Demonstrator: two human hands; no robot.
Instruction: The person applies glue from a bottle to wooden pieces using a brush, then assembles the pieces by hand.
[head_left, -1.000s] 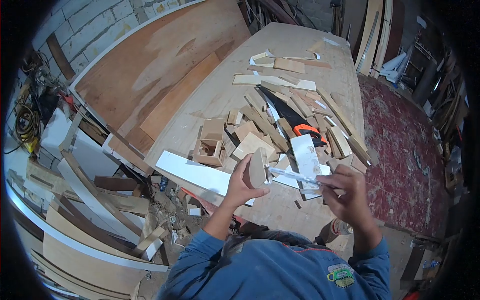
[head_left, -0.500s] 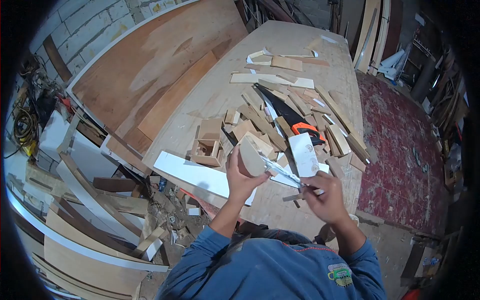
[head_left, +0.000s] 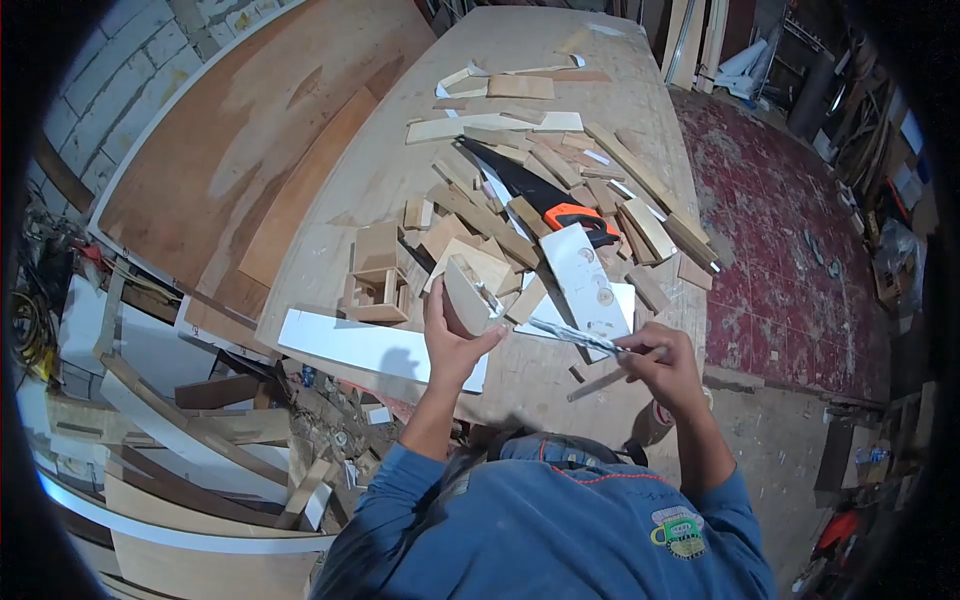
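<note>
Head view: left hand (head_left: 450,345) grips rounded wood block (head_left: 465,297), right hand (head_left: 665,372) metal strip (head_left: 572,335)

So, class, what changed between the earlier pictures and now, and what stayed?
The right hand drew its thin pale strip back, so its tip no longer seems to touch the rounded wood piece in the left hand. Both grips, the handsaw and offcuts stayed put.

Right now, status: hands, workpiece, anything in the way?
Left hand shut on wood block. Right hand shut on metal strip, tip beside block. Scraps and saw crowd table behind.
</note>
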